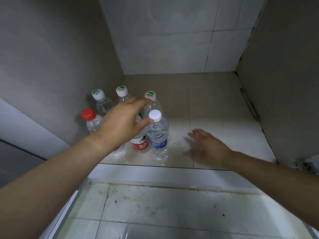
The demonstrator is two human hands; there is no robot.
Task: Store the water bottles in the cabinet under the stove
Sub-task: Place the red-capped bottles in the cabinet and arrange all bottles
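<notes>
Six water bottles are standing upright inside the cabinet (215, 100), clustered on the left part of its tiled floor close to the left wall. Three with green-and-white caps are forming the back row: the left back bottle (98, 96), the middle back bottle (122, 91) and the right back bottle (150, 96). In front of them, the red-capped bottle (89, 115) is standing nearest the left wall, the red-labelled bottle (139, 144) is sitting in the middle, and the blue-labelled bottle (158, 135) with a plain white cap is standing just beside it on the right, apparently touching it.

The left hand (124, 121) is reaching in over the cluster and covering the top of the red-labelled bottle. Its fingers (138, 101) are curving forward toward the right back bottle while the thumb is lying against the neck of the blue-labelled bottle (whether the hand is really gripping anything beneath it, I cannot tell).

The right hand (207, 145) is hovering low over the bare cabinet floor to the right of the bottles, blurred, with its fingers (196, 132) spread loosely apart and holding nothing.

A metal hinge (303, 165) is showing at the cabinet's right front edge, and stained pale floor tiles (155, 213) are lying below the cabinet's sill.
</notes>
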